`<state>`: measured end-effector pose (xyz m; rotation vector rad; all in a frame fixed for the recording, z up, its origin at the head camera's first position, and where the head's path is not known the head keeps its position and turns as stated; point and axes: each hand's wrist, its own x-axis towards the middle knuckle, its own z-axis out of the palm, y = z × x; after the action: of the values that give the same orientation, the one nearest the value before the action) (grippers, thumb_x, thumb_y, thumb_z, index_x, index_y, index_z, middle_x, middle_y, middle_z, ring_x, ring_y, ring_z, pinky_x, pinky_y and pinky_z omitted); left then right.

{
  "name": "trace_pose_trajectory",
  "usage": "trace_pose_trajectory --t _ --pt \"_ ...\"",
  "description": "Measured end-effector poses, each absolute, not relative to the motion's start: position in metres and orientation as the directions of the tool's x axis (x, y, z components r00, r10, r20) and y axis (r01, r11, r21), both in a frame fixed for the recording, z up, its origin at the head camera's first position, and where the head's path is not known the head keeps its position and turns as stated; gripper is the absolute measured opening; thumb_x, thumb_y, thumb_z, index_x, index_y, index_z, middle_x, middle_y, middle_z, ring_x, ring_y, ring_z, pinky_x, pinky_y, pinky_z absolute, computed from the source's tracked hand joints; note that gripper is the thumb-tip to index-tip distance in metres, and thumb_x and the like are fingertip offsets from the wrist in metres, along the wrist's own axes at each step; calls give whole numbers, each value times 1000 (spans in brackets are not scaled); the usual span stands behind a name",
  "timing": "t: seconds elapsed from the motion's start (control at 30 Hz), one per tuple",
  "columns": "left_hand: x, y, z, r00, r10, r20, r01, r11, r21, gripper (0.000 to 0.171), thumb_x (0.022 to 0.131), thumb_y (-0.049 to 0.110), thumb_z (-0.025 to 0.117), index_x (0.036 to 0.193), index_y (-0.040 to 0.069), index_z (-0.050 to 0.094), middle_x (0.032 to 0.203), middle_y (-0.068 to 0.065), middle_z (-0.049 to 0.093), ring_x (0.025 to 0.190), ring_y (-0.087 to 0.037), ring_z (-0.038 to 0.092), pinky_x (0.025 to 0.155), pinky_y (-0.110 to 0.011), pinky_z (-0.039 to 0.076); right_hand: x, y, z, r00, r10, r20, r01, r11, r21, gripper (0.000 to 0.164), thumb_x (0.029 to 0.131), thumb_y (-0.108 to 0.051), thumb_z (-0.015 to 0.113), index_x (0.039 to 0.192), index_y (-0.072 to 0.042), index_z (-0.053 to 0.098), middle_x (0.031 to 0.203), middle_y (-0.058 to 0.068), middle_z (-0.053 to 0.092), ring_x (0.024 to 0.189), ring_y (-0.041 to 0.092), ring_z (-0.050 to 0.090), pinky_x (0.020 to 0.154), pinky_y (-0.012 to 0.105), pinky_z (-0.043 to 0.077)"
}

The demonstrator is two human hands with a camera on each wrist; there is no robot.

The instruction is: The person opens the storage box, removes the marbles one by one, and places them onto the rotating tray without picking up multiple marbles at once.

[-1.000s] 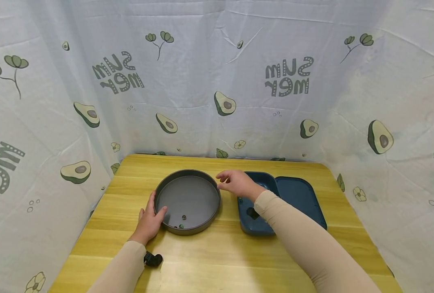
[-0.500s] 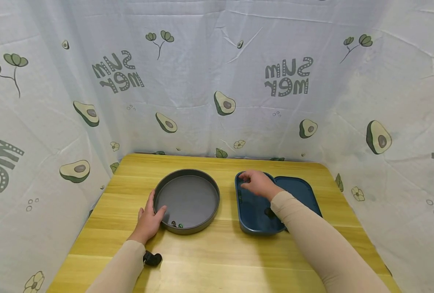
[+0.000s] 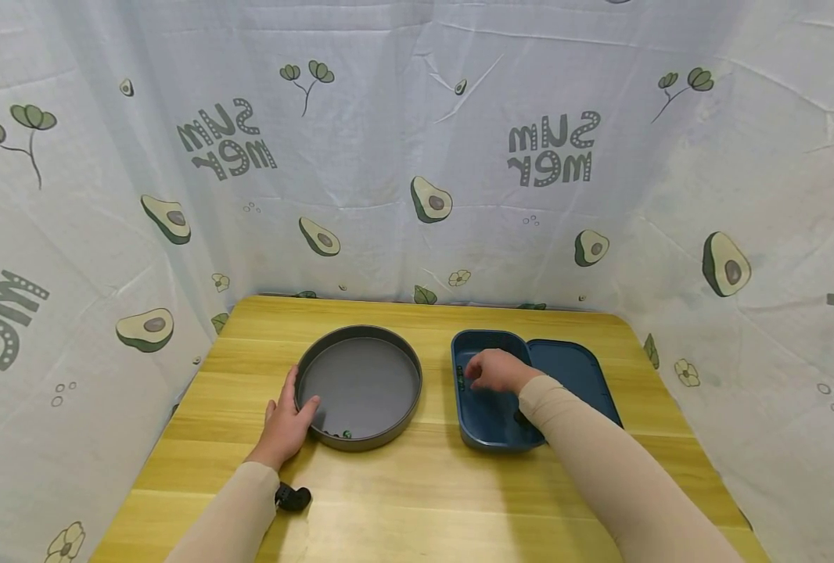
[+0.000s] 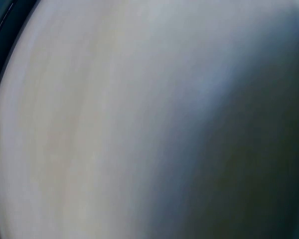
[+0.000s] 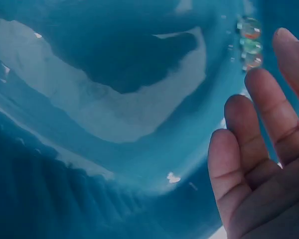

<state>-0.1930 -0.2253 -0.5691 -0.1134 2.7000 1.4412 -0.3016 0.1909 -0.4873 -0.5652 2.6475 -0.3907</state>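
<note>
My left hand grips the rim of a round dark-grey pan, its thumb over the edge and its fingers along the outer side. A few small marbles lie inside against the near wall. My right hand is inside a deep blue rectangular box, holding nothing. In the right wrist view its fingers are apart and slightly bent, close to a short row of clear marbles with coloured swirls along the box wall. The left wrist view shows only a blurred pale surface.
A flat blue lid lies on the wooden table, against the box's right side. Black wrist cameras hang from the sleeves. A white avocado-print curtain surrounds the table's back and sides.
From the pan's right edge, my right hand has moved right over the box, then down and nearer into it. Marbles in the pan have rolled left to the near wall. The left hand stays.
</note>
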Motion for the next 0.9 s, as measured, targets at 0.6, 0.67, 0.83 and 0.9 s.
trace_pose_trajectory --t 0.6,0.67,0.83,0.9 --pt "-194 -225 -570 -993 -35 -112 -113 544 832 81 113 40 49 171 27 -5 178 -15 6 160 -52 15 128 -67 -14 -304 188 -507 -845 -424 -325 -329 893 -308 14 92 -12 82 105 -15 81 102 1 77 92 16 69 89 39 61" --pt "-194 -225 -570 -993 -37 -110 -112 544 832 81 112 40 49 171 26 -5 178 -15 6 160 -51 15 128 -68 -14 -305 187 -511 -846 -432 -313 -337 887 -315 13 91 -12 82 103 -15 81 102 0 78 91 16 69 88 39 62" --pt "-194 -225 -570 -993 -38 -111 -114 545 831 81 112 40 49 171 26 -5 179 -15 6 160 -52 15 128 -67 -15 -306 183 -518 -841 -453 -296 -369 880 -299 9 90 -15 84 98 -18 82 102 -2 79 92 14 70 89 39 61" --pt "-194 -225 -570 -993 -38 -109 -112 548 829 81 112 39 49 171 26 -6 178 -16 6 159 -52 16 128 -66 -14 -305 182 -519 -841 -454 -295 -376 882 -285 8 90 -16 84 97 -18 82 101 -3 78 90 13 69 89 39 61"
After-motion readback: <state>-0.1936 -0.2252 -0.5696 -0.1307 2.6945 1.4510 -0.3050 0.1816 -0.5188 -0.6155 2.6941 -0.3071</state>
